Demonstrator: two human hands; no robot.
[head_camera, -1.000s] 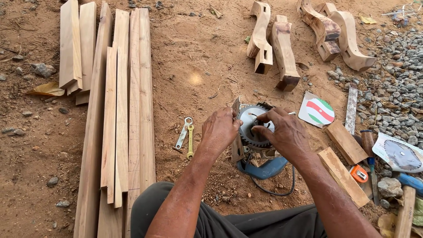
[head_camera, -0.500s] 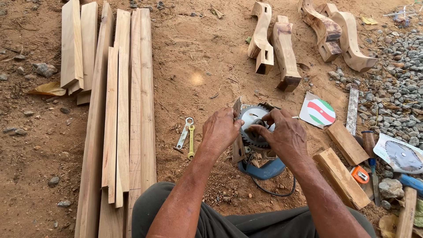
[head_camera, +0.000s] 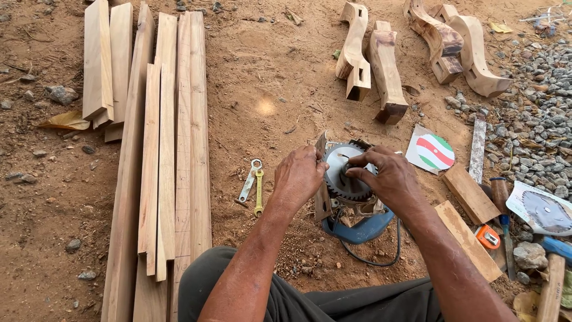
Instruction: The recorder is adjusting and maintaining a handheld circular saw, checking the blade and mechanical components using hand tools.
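Note:
A blue circular saw (head_camera: 357, 229) lies on its side on the dirt in front of me, its toothed round blade (head_camera: 342, 179) facing up. My left hand (head_camera: 300, 177) grips the saw's metal base plate at the blade's left edge. My right hand (head_camera: 388, 177) rests over the blade, with its fingertips pinched at the blade's centre; what they hold there is hidden. The saw's black cord (head_camera: 372, 260) loops on the ground towards my lap.
Two spanners (head_camera: 254, 185) lie left of the saw. Long planks (head_camera: 179, 149) stretch along the left. Curved carved wooden legs (head_camera: 384, 71) lie at the back. On the right are short wood blocks (head_camera: 471, 194), a blade package (head_camera: 432, 151), a spare blade in a packet (head_camera: 543, 210), an orange tape measure (head_camera: 487, 237) and gravel (head_camera: 536, 131).
My right hand's fingers have shifted slightly over the blade's centre. The left hand keeps its hold on the base plate, and the saw has not moved.

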